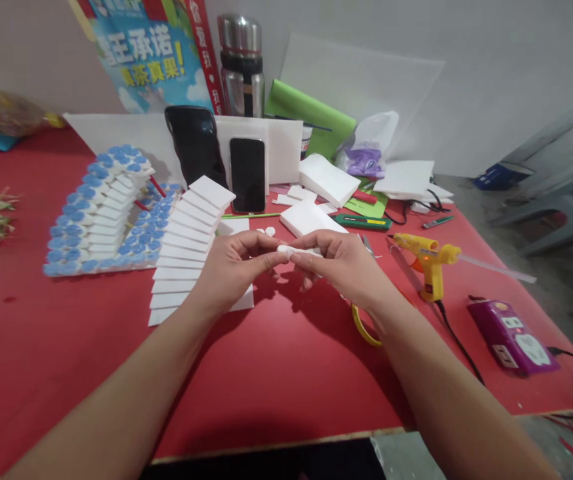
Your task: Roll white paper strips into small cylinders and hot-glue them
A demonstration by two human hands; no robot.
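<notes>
Between the fingertips of both hands is a small white piece (283, 249), slim and rounded at one end. My left hand (239, 263) pinches its left end, thumb toward me. My right hand (334, 257) is closed on the rest of it, and the fingers cover part of the piece. Just behind the left fingers lie a few small white bits (269, 231). Left of my left hand is a stepped row of white boards (179, 263), fanned like stairs. A yellow loop (364, 328) shows partly from under my right forearm.
A blue-and-white stair-shaped model (74, 230) stands at left. To the right are a yellow glue gun (431, 260) with its cord and a purple power socket (514, 337). Farther back are a green utility knife (364, 221), two phones (247, 175), white blocks and a steel thermos (241, 67).
</notes>
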